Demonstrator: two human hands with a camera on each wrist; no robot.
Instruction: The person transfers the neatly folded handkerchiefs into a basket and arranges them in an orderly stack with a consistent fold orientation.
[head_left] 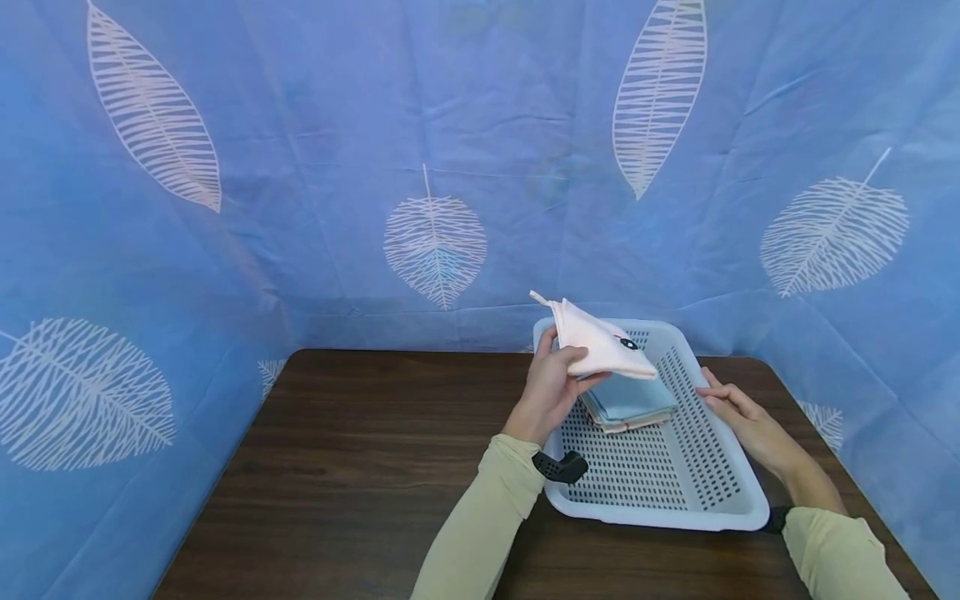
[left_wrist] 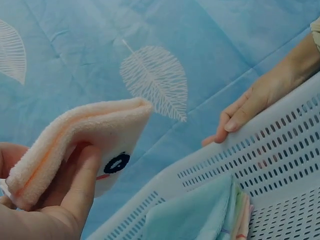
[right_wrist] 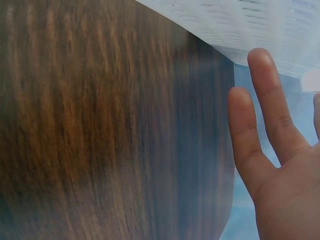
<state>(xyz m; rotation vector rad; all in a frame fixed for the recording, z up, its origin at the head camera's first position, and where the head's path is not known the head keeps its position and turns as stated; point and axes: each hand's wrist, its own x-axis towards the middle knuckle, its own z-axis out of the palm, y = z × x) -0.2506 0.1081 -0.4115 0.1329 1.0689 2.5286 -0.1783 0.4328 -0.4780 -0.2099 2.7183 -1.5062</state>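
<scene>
In the head view my left hand point(head_left: 550, 385) pinches a folded pale pink towel point(head_left: 600, 343) over the far left of a white plastic basket point(head_left: 723, 508). The towel has a small hanging loop and a dark embroidered mark; in the left wrist view its thick folded edge shows between thumb and fingers. Below it, a stack of folded towels point(left_wrist: 200, 210), light blue on top, lies in the basket. My right hand point(head_left: 753, 421) rests at the basket's right rim; its fingers point(right_wrist: 270, 95) look fairly straight in the right wrist view.
The basket stands on a dark wooden table point(head_left: 360, 467), toward its right side. Behind the table hangs a blue cloth point(head_left: 322, 167) with white leaf prints. A dark band point(head_left: 561, 467) sits on the left wrist, just above the basket's left rim.
</scene>
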